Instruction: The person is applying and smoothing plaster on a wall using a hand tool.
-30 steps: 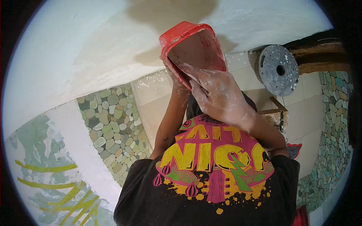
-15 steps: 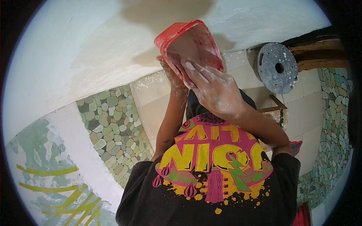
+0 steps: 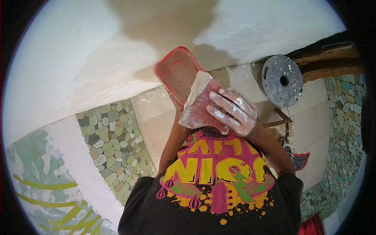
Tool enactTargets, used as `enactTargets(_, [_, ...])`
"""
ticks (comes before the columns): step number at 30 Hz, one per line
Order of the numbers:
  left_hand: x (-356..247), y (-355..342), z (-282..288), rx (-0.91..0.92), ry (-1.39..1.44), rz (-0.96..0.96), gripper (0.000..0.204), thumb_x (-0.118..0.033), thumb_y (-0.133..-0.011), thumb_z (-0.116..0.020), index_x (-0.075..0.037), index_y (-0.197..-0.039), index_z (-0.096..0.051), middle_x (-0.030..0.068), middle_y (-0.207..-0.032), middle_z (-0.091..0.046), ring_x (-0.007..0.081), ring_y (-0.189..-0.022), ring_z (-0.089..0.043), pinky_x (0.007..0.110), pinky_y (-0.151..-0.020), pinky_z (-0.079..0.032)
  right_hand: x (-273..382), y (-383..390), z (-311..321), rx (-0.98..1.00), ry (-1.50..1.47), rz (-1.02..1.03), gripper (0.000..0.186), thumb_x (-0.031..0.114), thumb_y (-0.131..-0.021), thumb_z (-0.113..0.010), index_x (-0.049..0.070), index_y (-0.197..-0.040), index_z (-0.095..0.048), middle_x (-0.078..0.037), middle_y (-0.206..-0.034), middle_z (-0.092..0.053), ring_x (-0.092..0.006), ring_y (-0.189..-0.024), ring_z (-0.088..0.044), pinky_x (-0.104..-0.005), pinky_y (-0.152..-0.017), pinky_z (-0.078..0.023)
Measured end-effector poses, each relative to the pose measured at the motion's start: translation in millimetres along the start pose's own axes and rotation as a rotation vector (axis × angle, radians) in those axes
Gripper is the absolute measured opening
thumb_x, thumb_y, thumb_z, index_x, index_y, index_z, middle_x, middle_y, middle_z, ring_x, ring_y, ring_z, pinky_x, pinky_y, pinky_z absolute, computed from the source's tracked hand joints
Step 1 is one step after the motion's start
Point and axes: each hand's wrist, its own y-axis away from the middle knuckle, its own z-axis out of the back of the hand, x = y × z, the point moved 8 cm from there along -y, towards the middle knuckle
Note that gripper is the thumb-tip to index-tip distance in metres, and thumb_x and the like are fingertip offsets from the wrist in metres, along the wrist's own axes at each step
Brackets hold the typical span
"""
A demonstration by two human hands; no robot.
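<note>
A red plastic tub (image 3: 172,76) with a smeared inside is tilted in front of me, its opening toward me. Behind and below it is my left hand (image 3: 178,106), which supports it; most of the fingers are hidden by the tub. In my right hand (image 3: 237,111), coated with white paste, is a flat reddish putty spreader (image 3: 206,102). My fingers lie across its face and the thumb is out of sight. Thick off-white putty (image 3: 194,92) runs along the spreader's far edge, which overlaps the tub's near right side.
A pale plastered wall (image 3: 98,51) rises ahead, with shadows on it. To the right is a grey, paint-spotted round disc (image 3: 272,84) with a centre hole. Beige tiles (image 3: 150,117) and pebble paving (image 3: 111,137) cover the floor. A dark, red-edged object (image 3: 301,161) lies at right.
The tub has come lower and turned its opening toward me. My right hand has drawn back from inside the tub, and the spreader now shows with putty along its edge.
</note>
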Motion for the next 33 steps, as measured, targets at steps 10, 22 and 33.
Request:
enactTargets(10, [32.0,-13.6,-18.4,-0.09,0.303,0.254,0.071,-0.06,-0.096,-0.045,-0.011,-0.148,-0.04,0.0144,-0.144,-0.049,0.0331,-0.126,-0.052,0.046,-0.105,-0.048,-13.6,-5.5,-22.8,-0.048,-0.036,0.082,0.045,0.03,-0.082,-0.06,0.014,-0.124,-0.069,-0.011,-0.136,-0.061,-0.0302,-0.121,-0.06,-0.0464,-0.104,-0.051])
enactTargets(22, [-28.6,13.4,13.4,-0.349,0.115,-0.158,0.046,-0.043,-0.099,-0.054,-0.015,-0.135,-0.054,0.0055,-0.129,-0.061,0.0291,-0.117,-0.058,0.049,-0.103,-0.049,-184.1,18.6,-114.4,-0.308,-0.599,-0.415,0.026,-0.007,-0.086,-0.06,-0.001,-0.108,-0.074,-0.017,-0.119,-0.071,-0.0325,-0.114,-0.064,-0.0398,-0.099,-0.051])
enactTargets(33, [-49.6,36.3,24.7,-0.375,0.019,-0.247,0.05,-0.047,-0.098,-0.056,-0.017,-0.138,-0.052,0.0037,-0.132,-0.06,0.0274,-0.118,-0.058,0.049,-0.102,-0.049,-294.5,44.2,-176.6,-0.62,-0.903,-0.846,0.02,-0.001,-0.092,-0.066,-0.005,-0.111,-0.072,-0.01,-0.112,-0.072,-0.0179,-0.105,-0.065,-0.0298,-0.099,-0.047])
